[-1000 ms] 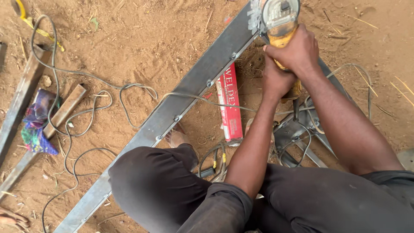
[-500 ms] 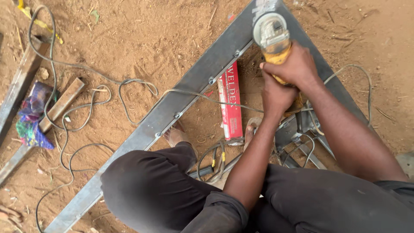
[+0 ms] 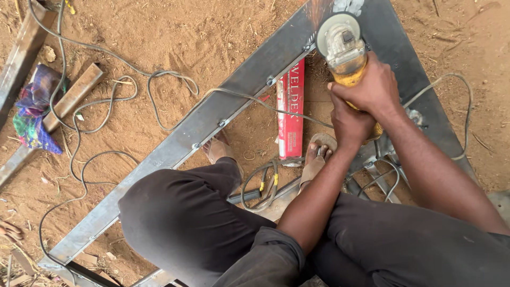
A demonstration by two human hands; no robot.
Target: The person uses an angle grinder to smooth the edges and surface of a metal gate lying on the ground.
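Both hands grip a yellow and grey angle grinder whose head meets the corner of a grey steel frame lying on sandy ground. A few sparks show at the top edge. My right hand wraps the yellow body from above. Just below it, my left hand clasps the same body. I squat over the frame in dark trousers, with my sandalled feet beside the frame bar.
A long red box lies inside the frame next to my feet. Grey cables loop across the dirt on the left. A wooden offcut, a colourful cloth and another metal bar lie at far left.
The view has shifted, so the grinder and frame corner sit lower in the picture. Both hands keep hold of the grinder, and sparks now appear at the frame corner.
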